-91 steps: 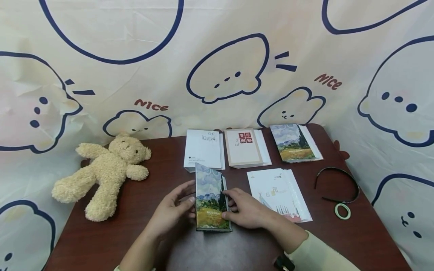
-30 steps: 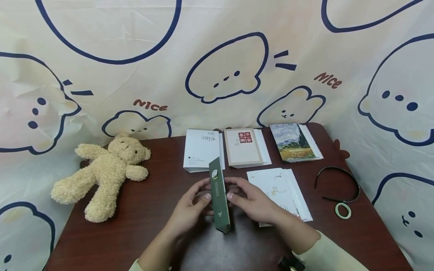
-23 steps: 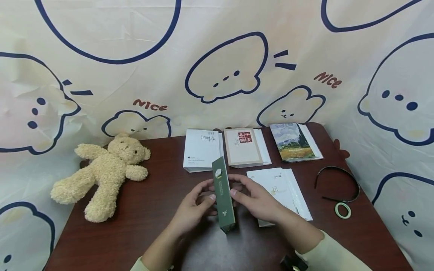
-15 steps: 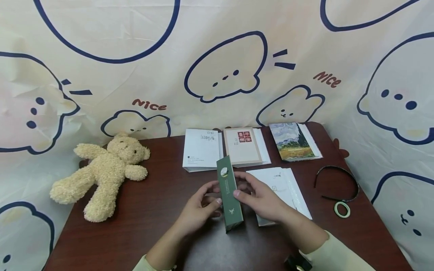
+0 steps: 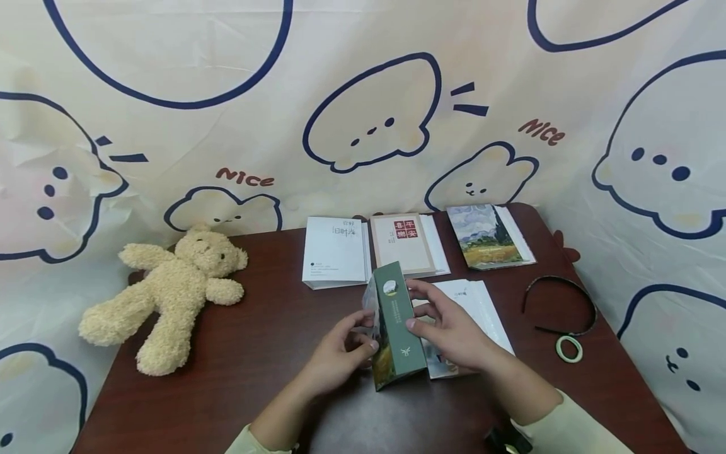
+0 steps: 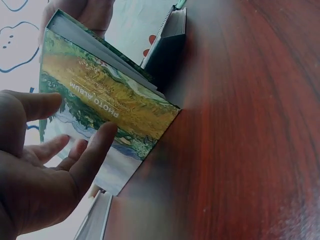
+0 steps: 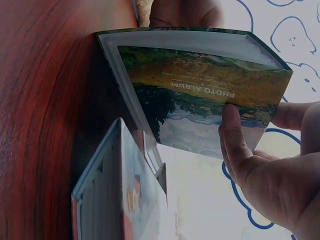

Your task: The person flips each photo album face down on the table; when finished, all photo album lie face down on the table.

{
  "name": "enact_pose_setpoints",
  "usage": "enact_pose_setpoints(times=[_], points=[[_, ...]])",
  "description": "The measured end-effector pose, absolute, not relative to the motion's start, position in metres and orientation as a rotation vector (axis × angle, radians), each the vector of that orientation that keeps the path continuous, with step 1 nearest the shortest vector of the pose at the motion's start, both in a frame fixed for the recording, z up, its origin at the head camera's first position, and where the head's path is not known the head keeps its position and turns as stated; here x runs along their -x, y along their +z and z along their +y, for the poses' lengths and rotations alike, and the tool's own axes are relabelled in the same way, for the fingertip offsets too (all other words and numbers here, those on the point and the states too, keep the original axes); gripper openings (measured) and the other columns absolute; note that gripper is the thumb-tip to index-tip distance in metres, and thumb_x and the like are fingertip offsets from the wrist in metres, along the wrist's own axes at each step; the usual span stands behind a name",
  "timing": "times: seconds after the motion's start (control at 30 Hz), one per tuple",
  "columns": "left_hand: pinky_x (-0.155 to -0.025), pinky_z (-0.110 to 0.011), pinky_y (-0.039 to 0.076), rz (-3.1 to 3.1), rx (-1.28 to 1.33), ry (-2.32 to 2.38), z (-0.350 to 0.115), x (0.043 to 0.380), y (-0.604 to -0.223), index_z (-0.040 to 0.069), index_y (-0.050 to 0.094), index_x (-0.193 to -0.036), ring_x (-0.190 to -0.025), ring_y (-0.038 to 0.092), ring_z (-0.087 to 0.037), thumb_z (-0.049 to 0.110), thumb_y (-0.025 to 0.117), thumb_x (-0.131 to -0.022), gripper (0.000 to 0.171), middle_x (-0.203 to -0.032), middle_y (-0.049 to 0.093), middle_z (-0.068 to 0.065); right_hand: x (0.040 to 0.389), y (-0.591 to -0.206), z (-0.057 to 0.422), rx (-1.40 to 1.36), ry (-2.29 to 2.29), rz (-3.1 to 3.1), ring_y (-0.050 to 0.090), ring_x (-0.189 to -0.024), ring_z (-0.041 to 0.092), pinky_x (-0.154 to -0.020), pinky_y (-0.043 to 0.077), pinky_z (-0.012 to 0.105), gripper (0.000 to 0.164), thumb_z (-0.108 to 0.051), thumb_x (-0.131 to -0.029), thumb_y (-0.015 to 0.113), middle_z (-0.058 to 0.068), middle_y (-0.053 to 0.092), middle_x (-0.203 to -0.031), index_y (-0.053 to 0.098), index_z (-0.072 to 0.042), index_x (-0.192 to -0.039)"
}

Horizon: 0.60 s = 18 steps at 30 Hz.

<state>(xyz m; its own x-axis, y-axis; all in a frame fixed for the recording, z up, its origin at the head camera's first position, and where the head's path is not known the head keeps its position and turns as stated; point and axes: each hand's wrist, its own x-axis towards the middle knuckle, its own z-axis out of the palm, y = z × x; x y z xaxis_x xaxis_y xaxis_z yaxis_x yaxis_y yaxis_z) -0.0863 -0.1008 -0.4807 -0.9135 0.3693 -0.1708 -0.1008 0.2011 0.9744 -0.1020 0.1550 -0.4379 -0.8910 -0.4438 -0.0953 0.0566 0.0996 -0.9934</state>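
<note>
Head view: we held the green-spined album (image 5: 404,331) spine-on, near six o'clock.

Our right hand (image 5: 452,329) pinched it from three o'clock; our left hand (image 5: 339,354), loosely spread, touched from eight. We judged this a turning step, next calling for steady support. Only wrist views made its title (image 6: 94,99) legible.

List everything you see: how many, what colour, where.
Teddy bear: one, cream, far left
White albums: two, mostly white, back row left and in front
Beige album: one, beige and red, back row middle
Painted album: one, multicoloured, back row right
Held album: one, green spine, painted cover, front centre
Headband: one, black, right side
Ring: one, pale green, beside headband
Table: one, reddish brown, underneath
Backdrop: one, cream and blue, behind
Cropped object: one, black, bottom right
Sleeves: two, pale green, bottom
Left hand: one, at held album
Right hand: one, gripping held album
</note>
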Motion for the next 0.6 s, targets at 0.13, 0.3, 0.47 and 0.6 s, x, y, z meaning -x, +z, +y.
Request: enact_pose_setpoints(times=[0.13, 0.3, 0.47, 0.6], points=[[-0.083, -0.035, 0.059, 2.223, -0.284, 1.68, -0.101, 0.086, -0.482, 0.011, 0.053, -0.148, -0.11, 0.065, -0.026, 0.012, 0.071, -0.098, 0.054, -0.136, 0.057, -0.014, 0.102, -0.44, 0.158, 0.361, -1.845, 2.027, 0.059, -0.123, 0.032, -0.083, 0.061, 0.042, 0.066, -0.011, -0.103, 0.064, 0.013, 0.042, -0.153, 0.033, -0.021, -0.16], [-0.093, -0.042, 0.055, 2.321, -0.316, 1.636, -0.101, 0.086, -0.483, 0.01, 0.058, -0.144, -0.11, 0.065, -0.028, 0.014, 0.073, -0.096, 0.051, -0.131, 0.059, -0.012, 0.103, -0.444, 0.16, 0.35, -1.852, 2.015, 0.06, -0.123, 0.033, -0.083, 0.061, 0.046, 0.065, -0.01, -0.104, 0.062, 0.014, 0.041, -0.154, 0.033, -0.021, -0.161], [-0.098, -0.049, 0.052, 2.333, -0.323, 1.651, -0.103, 0.086, -0.485, 0.007, 0.059, -0.143, -0.113, 0.062, -0.031, 0.013, 0.075, -0.094, 0.051, -0.129, 0.059, -0.013, 0.104, -0.45, 0.161, 0.343, -1.839, 2.047, 0.062, -0.121, 0.031, -0.082, 0.061, 0.041, 0.065, -0.01, -0.104, 0.062, 0.015, 0.043, -0.154, 0.033, -0.02, -0.161], [-0.098, -0.044, 0.052, 2.351, -0.309, 1.63, -0.106, 0.087, -0.487, 0.008, 0.06, -0.142, -0.114, 0.061, -0.029, 0.013, 0.074, -0.095, 0.05, -0.13, 0.059, -0.012, 0.106, -0.455, 0.161, 0.348, -1.845, 2.04, 0.063, -0.121, 0.031, -0.082, 0.06, 0.04, 0.064, -0.009, -0.104, 0.062, 0.018, 0.043, -0.155, 0.033, -0.016, -0.162]])
